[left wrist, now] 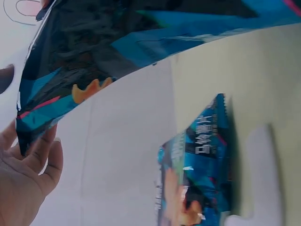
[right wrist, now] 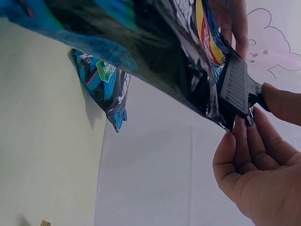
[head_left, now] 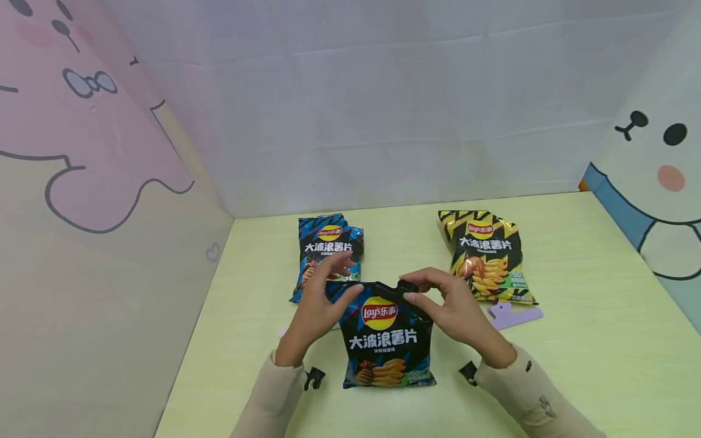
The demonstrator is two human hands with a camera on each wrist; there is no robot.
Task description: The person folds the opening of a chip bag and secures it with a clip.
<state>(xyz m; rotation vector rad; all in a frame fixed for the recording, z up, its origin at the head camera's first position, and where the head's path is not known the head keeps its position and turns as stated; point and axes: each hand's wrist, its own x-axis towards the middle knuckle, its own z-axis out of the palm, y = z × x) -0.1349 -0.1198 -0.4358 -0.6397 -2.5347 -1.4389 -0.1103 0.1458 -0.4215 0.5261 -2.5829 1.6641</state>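
Note:
A blue-and-black potato chip bag stands upright near the table's front, its top edge in a black bag clip. My right hand pinches the clip's handle between thumb and fingers at the bag's top right. At the top left corner is my left hand, thumb in front of the bag and fingers spread above and behind it. In the left wrist view, the left fingers lie loosely by the bag's corner, with the thumb apart from them.
Behind the left hand lies another blue chip bag. A yellow-and-black chip bag lies at the back right, with a purple clip before it. A pale clip shows beside the rear blue bag. Cloth walls enclose the table.

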